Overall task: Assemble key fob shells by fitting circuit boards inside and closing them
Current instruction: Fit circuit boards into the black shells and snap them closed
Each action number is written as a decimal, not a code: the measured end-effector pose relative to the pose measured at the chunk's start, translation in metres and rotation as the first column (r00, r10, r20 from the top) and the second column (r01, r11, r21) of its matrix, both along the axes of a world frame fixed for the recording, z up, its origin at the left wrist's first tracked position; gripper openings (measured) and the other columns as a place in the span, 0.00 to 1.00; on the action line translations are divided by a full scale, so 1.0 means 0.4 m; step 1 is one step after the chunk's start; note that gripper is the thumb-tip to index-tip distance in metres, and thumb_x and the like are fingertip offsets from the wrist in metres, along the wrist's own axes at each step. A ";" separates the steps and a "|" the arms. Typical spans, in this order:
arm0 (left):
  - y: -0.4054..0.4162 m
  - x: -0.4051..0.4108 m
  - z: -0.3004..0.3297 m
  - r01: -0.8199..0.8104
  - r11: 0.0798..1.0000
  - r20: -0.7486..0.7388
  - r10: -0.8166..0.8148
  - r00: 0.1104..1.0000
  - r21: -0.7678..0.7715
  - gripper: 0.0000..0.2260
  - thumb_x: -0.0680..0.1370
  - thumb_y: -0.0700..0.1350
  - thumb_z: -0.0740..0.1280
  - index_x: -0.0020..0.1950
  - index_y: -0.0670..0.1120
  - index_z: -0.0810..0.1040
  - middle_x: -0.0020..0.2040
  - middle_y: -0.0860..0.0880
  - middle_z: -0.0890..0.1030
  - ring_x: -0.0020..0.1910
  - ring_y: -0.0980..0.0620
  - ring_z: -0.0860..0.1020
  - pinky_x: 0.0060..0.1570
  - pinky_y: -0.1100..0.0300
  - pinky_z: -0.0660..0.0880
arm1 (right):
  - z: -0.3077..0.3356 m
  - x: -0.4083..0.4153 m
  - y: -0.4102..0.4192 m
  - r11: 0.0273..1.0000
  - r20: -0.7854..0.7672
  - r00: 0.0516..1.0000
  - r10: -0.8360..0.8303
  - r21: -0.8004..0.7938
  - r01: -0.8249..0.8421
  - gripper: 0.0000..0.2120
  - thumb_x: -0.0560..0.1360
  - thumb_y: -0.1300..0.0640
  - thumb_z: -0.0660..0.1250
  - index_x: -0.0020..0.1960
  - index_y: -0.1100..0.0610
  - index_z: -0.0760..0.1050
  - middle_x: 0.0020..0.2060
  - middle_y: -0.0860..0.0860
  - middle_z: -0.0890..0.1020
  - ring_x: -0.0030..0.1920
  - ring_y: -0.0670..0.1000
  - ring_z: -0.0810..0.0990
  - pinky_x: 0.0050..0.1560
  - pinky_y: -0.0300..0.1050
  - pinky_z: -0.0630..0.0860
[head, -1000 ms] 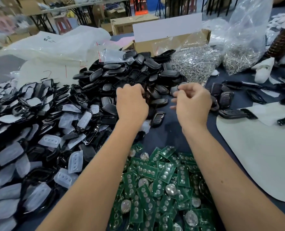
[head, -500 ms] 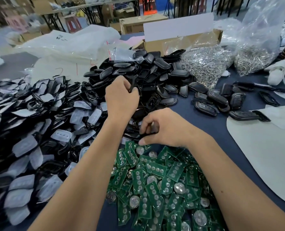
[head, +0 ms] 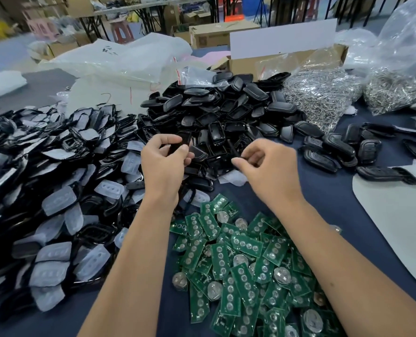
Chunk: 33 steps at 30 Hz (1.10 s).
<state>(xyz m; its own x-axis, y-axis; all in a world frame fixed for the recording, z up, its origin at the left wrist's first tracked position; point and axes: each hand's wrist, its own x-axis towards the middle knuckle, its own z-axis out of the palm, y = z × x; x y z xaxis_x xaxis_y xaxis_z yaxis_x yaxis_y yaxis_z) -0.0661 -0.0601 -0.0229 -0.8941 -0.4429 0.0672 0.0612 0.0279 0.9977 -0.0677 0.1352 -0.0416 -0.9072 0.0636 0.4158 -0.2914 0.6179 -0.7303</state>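
Note:
My left hand (head: 163, 166) grips a black key fob shell half (head: 180, 141) between thumb and fingers, above the near edge of the pile of black shells (head: 226, 110). My right hand (head: 270, 169) pinches a thin dark piece (head: 235, 152) seen edge-on; I cannot tell what it is. The two hands are a short gap apart, not touching. A heap of green circuit boards (head: 238, 263) with round coin cells lies under my forearms.
Shell halves with white rubber pads (head: 56, 195) cover the left side. Closed fobs (head: 328, 147) lie to the right, beside a white mat (head: 396, 215). Bags of metal rings (head: 323, 93) and a cardboard box (head: 287, 57) stand behind.
My right hand has lifted from the edge of the circuit-board heap up to the level of my left hand. My left hand has drawn back from the shell pile with a shell half.

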 end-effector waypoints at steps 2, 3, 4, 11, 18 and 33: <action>0.001 0.006 -0.003 -0.006 1.000 -0.009 0.006 1.000 0.025 0.09 0.80 0.32 0.68 0.51 0.46 0.75 0.45 0.45 0.83 0.35 0.55 0.84 0.39 0.65 0.79 | 0.006 0.005 0.006 1.000 -0.070 0.997 -0.017 -0.016 0.015 0.11 0.72 0.51 0.81 0.45 0.52 0.80 0.34 0.45 0.80 0.34 0.45 0.77 0.38 0.40 0.74; 0.001 0.005 -0.003 -0.011 0.999 -0.003 0.012 1.000 0.041 0.09 0.80 0.31 0.67 0.51 0.46 0.75 0.46 0.44 0.82 0.35 0.54 0.84 0.39 0.65 0.79 | 0.011 0.008 0.003 0.998 -0.107 0.993 0.055 0.010 -0.054 0.11 0.72 0.50 0.81 0.46 0.51 0.79 0.34 0.45 0.79 0.35 0.45 0.76 0.38 0.39 0.73; 0.001 0.004 -0.003 -0.010 0.998 0.009 0.010 1.000 0.060 0.09 0.80 0.31 0.66 0.51 0.44 0.75 0.47 0.43 0.82 0.35 0.53 0.85 0.38 0.64 0.79 | 0.017 0.014 -0.002 0.986 -0.131 0.978 0.165 0.056 -0.159 0.10 0.73 0.50 0.80 0.45 0.50 0.80 0.36 0.44 0.79 0.36 0.44 0.75 0.38 0.38 0.72; 0.011 0.010 -0.020 0.094 0.996 0.016 -0.094 0.995 0.003 0.08 0.82 0.31 0.63 0.56 0.43 0.75 0.44 0.39 0.84 0.37 0.45 0.87 0.41 0.58 0.83 | 0.019 0.023 -0.022 0.743 0.244 0.793 0.558 0.280 -0.608 0.12 0.71 0.42 0.80 0.46 0.48 0.83 0.41 0.43 0.79 0.39 0.42 0.76 0.42 0.44 0.76; 0.019 0.023 -0.031 0.115 0.990 -0.005 -0.116 0.993 -0.081 0.05 0.80 0.35 0.70 0.49 0.44 0.81 0.39 0.46 0.87 0.36 0.44 0.87 0.39 0.59 0.83 | 0.011 0.016 -0.004 0.766 0.339 0.740 0.582 0.077 -0.638 0.16 0.74 0.44 0.78 0.36 0.50 0.74 0.28 0.42 0.76 0.28 0.43 0.70 0.32 0.39 0.69; 0.030 0.027 -0.035 0.149 0.983 0.031 -0.147 0.989 -0.107 0.07 0.80 0.35 0.68 0.49 0.47 0.83 0.45 0.46 0.87 0.36 0.45 0.87 0.46 0.51 0.85 | 0.027 0.020 0.017 0.803 0.419 0.732 0.537 0.015 -0.596 0.12 0.71 0.53 0.82 0.45 0.49 0.79 0.32 0.39 0.80 0.30 0.40 0.73 0.35 0.33 0.72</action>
